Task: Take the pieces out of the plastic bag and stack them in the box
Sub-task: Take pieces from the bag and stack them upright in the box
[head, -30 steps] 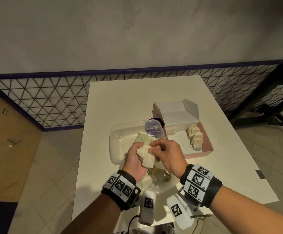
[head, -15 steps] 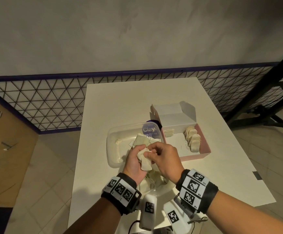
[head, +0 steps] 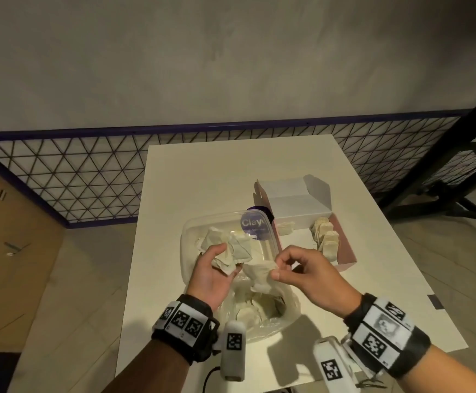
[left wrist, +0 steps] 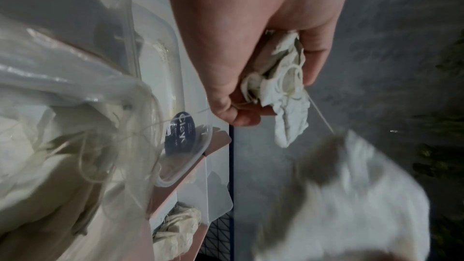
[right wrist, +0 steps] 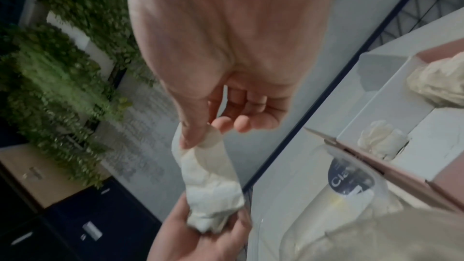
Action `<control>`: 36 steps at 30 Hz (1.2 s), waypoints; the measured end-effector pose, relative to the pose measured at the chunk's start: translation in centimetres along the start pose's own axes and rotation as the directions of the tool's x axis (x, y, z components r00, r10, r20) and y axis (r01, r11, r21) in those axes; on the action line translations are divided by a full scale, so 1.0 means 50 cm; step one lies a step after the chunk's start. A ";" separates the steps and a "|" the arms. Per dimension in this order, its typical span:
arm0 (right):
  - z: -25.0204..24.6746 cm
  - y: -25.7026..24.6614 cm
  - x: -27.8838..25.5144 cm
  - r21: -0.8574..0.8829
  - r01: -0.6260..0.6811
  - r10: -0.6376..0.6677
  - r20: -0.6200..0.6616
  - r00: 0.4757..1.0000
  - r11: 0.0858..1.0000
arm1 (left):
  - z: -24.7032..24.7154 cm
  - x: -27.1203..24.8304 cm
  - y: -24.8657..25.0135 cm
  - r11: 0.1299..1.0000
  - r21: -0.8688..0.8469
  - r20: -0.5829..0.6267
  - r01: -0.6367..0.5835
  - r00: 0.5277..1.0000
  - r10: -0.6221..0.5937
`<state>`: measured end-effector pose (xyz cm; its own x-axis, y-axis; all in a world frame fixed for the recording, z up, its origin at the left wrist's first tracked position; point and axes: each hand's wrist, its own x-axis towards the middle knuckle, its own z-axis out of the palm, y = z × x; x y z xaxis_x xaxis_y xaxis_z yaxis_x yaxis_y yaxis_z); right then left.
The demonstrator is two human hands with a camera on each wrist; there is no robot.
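My left hand [head: 227, 260] grips a crumpled bundle of cream pieces [head: 231, 251] with strings, also plain in the left wrist view [left wrist: 278, 78]. My right hand [head: 276, 269] pinches one cream piece [head: 256, 275] between thumb and forefinger; its far end still reaches the left palm [right wrist: 211, 217]. Both hands hover above the open clear plastic bag [head: 285, 307], which holds more pieces. The pink box [head: 346, 251] lies open to the right, with a row of stacked pieces [head: 326, 239] along its right side and one loose piece [head: 285, 228] at its back left.
A clear plastic tub [head: 187, 236] with a dark round label [head: 252, 222] sits between the bag and the box. The white table [head: 217, 171] has bare surface at the back. A wire mesh fence [head: 75, 177] stands beyond it.
The hands have parted: my right hand has drawn one piece out to the right from the bundle that my left hand keeps holding.
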<state>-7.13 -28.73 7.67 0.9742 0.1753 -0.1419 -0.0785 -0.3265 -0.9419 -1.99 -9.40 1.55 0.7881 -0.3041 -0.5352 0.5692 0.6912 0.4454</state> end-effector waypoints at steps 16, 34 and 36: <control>-0.301 0.216 0.074 -0.459 -0.305 0.185 -0.288 0.940 0.835 | 0.010 0.025 -0.023 0.966 0.256 -0.023 -0.042 0.999 0.049; -0.299 0.328 0.140 -0.639 -0.557 0.395 -0.395 0.829 0.531 | 0.007 0.069 -0.057 0.940 0.341 0.004 0.025 1.000 -0.028; -0.296 0.327 0.144 -0.687 -0.543 0.391 -0.385 0.836 0.484 | 0.006 0.074 -0.059 0.946 0.324 -0.018 0.033 0.999 -0.028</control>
<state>1.74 -46.56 -4.25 0.8651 -0.3390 -0.3696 -0.4216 -0.8907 -0.1698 -0.69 -12.77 -1.55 0.7673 -0.3115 -0.5606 0.6398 0.4314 0.6360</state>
